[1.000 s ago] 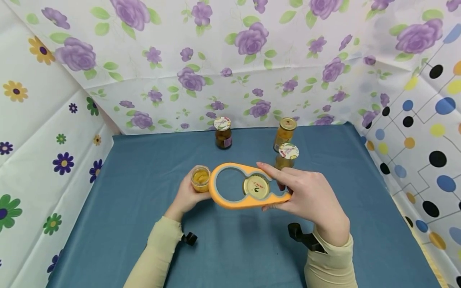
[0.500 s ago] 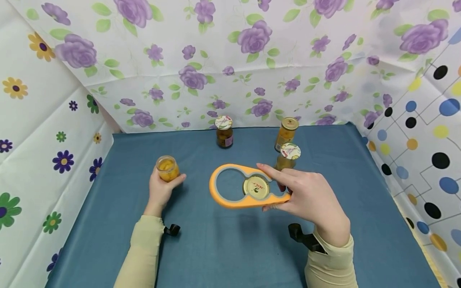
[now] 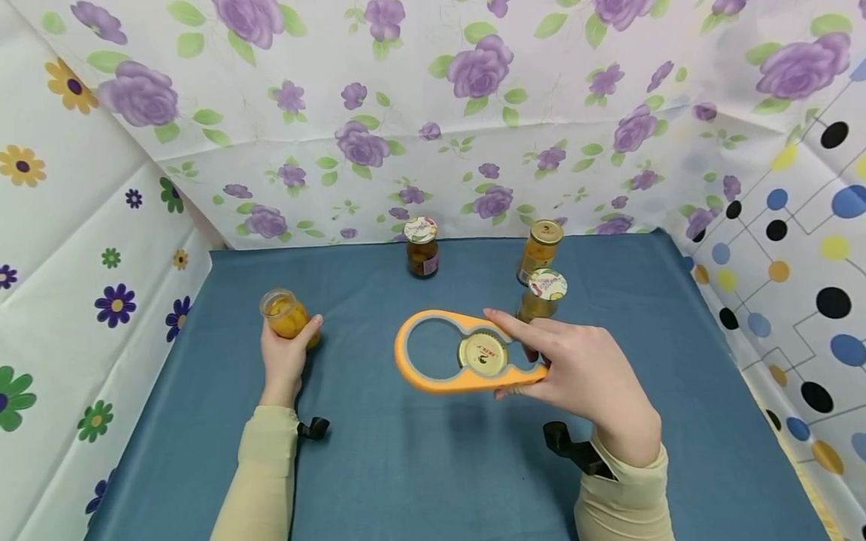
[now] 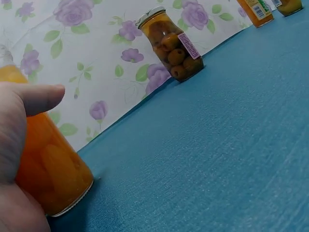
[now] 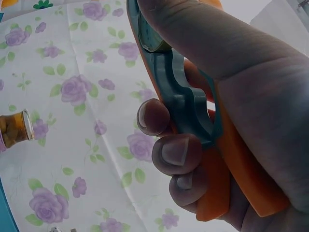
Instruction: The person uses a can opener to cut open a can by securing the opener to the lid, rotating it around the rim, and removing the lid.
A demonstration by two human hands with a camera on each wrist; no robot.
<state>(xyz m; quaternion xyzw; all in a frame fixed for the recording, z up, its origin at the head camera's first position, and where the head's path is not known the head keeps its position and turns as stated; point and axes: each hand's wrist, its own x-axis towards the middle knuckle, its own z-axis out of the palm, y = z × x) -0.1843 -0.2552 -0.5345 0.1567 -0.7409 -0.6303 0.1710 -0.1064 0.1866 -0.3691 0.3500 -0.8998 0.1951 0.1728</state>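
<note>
An open glass jar of orange fruit pieces stands at the left, its mouth uncovered. My left hand grips it from the near side, thumb on its right. In the left wrist view the base of the jar is at or just above the cloth. My right hand holds an orange and grey jar opener in mid-air over the middle of the table. A gold lid sits between the opener's arms. In the right wrist view, fingers curl round its orange handles.
A lidded jar of olives stands at the back middle. Farther right are a tall gold-lidded jar and, in front of it, a jar with a patterned lid, partly behind the right hand. Blue cloth covers the table; patterned sheets surround it.
My left hand has carried the open jar away from the opener, leftward and slightly back. The right hand with the opener and lid has stayed almost still.
</note>
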